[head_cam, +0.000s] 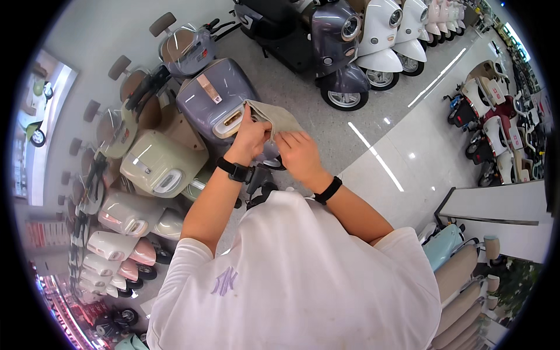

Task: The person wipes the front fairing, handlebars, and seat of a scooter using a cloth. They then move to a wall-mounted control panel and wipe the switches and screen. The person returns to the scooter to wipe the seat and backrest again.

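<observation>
A folded grey-beige cloth (280, 117) is held between my two hands, beside the front of a purple-grey scooter (218, 89). My left hand (251, 138) grips the cloth's near left edge, with its index finger pointing up along the fabric. With bent fingers, my right hand (299, 153) pinches the lower right edge. Just left of my left hand is the scooter's headlight (229, 124), set in a pale surround. A copper-coloured trim strip (209, 89) runs down the glossy front panel. Part of the scooter's front wheel shows below the cloth, mostly hidden by my hands.
A pale green scooter (162, 162) stands close on the left, with several more scooters lined up behind it. Across the tiled floor (385, 153) is another row with a dark grey scooter (337, 52). Beige scooter seats (457, 271) are at the lower right.
</observation>
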Tool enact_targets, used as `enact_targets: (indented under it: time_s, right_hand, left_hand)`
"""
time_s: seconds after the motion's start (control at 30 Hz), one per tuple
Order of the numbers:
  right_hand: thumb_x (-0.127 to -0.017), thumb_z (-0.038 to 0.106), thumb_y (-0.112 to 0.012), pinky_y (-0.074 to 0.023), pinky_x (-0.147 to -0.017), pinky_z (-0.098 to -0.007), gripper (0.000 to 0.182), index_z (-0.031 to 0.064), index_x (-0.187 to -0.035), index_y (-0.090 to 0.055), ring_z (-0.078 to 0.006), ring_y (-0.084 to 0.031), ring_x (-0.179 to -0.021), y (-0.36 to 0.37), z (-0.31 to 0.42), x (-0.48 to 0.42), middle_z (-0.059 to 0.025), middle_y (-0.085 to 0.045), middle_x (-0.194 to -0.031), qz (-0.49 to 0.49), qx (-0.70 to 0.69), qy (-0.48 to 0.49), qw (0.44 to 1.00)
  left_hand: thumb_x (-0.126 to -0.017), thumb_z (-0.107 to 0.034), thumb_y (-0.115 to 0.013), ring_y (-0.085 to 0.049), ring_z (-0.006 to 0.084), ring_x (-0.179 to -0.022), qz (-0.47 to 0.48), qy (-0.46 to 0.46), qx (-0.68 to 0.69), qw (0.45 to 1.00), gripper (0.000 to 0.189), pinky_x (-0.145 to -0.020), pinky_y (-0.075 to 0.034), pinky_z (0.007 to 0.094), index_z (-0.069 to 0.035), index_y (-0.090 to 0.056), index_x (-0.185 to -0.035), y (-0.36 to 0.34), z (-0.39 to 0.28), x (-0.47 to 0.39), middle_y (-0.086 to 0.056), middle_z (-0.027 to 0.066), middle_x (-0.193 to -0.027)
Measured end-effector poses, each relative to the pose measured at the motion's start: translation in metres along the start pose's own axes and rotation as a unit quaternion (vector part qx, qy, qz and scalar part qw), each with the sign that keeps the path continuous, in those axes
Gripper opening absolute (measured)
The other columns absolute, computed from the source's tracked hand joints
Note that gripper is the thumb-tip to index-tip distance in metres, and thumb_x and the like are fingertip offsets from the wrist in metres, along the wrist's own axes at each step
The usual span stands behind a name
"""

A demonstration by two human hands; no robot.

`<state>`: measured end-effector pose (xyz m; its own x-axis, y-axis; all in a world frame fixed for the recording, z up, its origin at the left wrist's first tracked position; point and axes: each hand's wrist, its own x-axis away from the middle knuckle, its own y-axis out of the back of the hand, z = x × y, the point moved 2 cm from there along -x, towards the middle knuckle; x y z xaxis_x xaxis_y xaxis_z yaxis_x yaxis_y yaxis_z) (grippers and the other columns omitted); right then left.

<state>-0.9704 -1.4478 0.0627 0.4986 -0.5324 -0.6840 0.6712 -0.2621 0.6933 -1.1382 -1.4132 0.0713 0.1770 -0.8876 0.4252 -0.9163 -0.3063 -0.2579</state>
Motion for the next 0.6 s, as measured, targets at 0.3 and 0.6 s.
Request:
enact_targets:
  time_s: [0.3, 0.6]
  right_hand:
    - [-0.081, 0.009, -0.07, -0.0512, -0.094, -0.0425, 0.031, 0.0034, -0.111, -0.066, -0.0296, -0.063, -0.104, -0.011, -0.019, -0.019, -0.0089, -0.064, -0.108, 0.017, -0.017, 0.001, 1.0]
    - [-0.078, 0.011, -0.076, -0.0511, -0.093, -0.0441, 0.039, 0.0049, -0.115, -0.063, -0.032, -0.062, -0.106, -0.032, -0.011, -0.053, -0.0105, -0.062, -0.114, 0.081, -0.155, 0.053, 0.983]
  left_hand:
    - [-0.09, 0.013, -0.057, -0.066, 0.0245, -0.101, -0.026, -0.006, 0.086, 0.996, 0.07, -0.079, -0.058, 0.0389, -0.015, -0.033, -0.149, 0.011, 0.007, -0.007, -0.06, 0.0114, -0.119]
    - [-0.095, 0.004, -0.052, -0.067, 0.0334, -0.106, -0.105, -0.024, 0.194, 0.975, 0.056, -0.083, -0.062, 0.0468, -0.012, -0.031, -0.144, 0.067, 0.01, -0.013, -0.058, 0.0171, -0.122]
